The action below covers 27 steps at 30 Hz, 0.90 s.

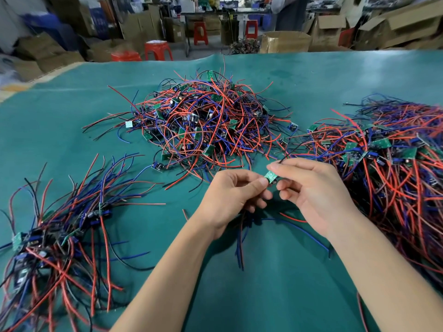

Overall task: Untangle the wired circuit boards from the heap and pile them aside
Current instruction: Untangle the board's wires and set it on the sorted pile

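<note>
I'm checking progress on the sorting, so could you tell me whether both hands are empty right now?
No, the left hand and right hand together pinch a small green circuit board above the green mat.

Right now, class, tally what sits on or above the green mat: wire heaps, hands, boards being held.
Heaps of red-, blue- and black-wired circuit boards: 3
Bare hands, left and right: 2
Small green circuit board held: 1
Total: 6
</note>
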Motion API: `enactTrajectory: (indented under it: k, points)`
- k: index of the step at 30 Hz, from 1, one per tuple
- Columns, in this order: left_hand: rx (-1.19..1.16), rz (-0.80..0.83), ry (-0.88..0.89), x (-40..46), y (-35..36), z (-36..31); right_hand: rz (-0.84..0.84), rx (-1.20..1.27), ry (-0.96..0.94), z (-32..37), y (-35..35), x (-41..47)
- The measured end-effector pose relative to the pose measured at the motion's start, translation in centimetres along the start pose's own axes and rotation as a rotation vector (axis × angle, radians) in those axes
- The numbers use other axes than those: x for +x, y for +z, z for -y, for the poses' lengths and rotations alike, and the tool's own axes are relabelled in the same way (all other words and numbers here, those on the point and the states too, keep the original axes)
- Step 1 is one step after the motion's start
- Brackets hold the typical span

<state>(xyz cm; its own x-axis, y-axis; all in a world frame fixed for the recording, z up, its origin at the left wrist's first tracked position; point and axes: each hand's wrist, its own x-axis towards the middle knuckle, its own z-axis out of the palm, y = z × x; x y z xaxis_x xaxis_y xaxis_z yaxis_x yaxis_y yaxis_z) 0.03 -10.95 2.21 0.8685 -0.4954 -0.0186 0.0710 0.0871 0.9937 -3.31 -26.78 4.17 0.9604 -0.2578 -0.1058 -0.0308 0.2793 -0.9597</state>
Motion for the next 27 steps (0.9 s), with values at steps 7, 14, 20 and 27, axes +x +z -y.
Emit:
enactTrajectory:
  k: [7,14,20,27]
  points:
    - [0.067,0.039,0.004,-0.01,0.01,-0.35,-0.079,-0.060,-0.074,-0.14,-0.32,0.28]
    - [0.002,0.084,-0.030,-0.09,-0.11,-0.35,0.090,0.019,-0.014,0.35,-0.64,0.15]
    - [-0.163,0.136,-0.077,-0.24,0.10,-0.39,0.183,0.080,0.055,0.34,-0.63,0.03]
    - [-0.008,0.052,0.052,-0.13,0.33,0.16,0.018,0.176,0.055,0.42,-0.13,-0.04]
